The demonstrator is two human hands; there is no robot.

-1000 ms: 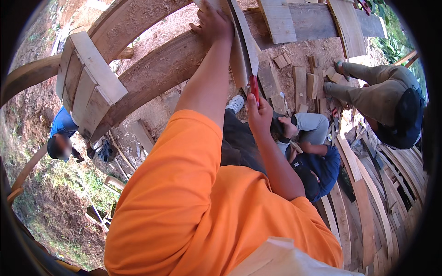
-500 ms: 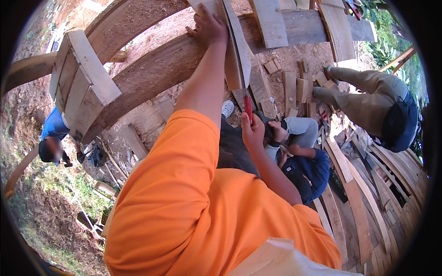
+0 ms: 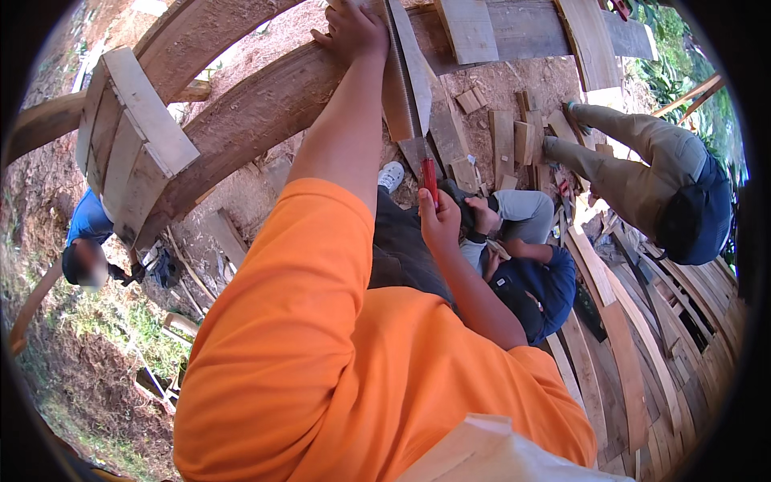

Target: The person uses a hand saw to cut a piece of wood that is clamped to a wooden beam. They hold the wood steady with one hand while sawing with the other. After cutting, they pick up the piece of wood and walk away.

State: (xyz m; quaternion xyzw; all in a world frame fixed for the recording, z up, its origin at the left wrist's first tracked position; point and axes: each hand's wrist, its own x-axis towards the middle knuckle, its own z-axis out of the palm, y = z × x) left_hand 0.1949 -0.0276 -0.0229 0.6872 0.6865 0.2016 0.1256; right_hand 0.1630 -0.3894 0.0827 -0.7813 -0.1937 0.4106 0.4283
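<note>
My right hand (image 3: 440,221) is closed round the red handle of a handsaw (image 3: 411,88), whose long narrow blade points away from me. The blade lies along the edge of a pale wooden board (image 3: 395,104), and a toothed edge shows on it. Farther out, my left hand (image 3: 357,32) rests on the same board, fingers stretched and thumb apart, over a long curved timber beam (image 3: 265,100). The blade's far end leaves the picture at the top.
One person (image 3: 526,281) in dark blue crouches right beside my right arm. Another (image 3: 666,177) bends over at the right, and a third (image 3: 90,229) is at the left. Boards (image 3: 116,145) sit across the curved beam. Planks (image 3: 618,353) and wood offcuts (image 3: 506,140) lie on the ground.
The whole view has shifted slightly, so things sit a little higher in it. The saw's toothed edge shows more plainly. Both hands keep their places on the board and the handle.
</note>
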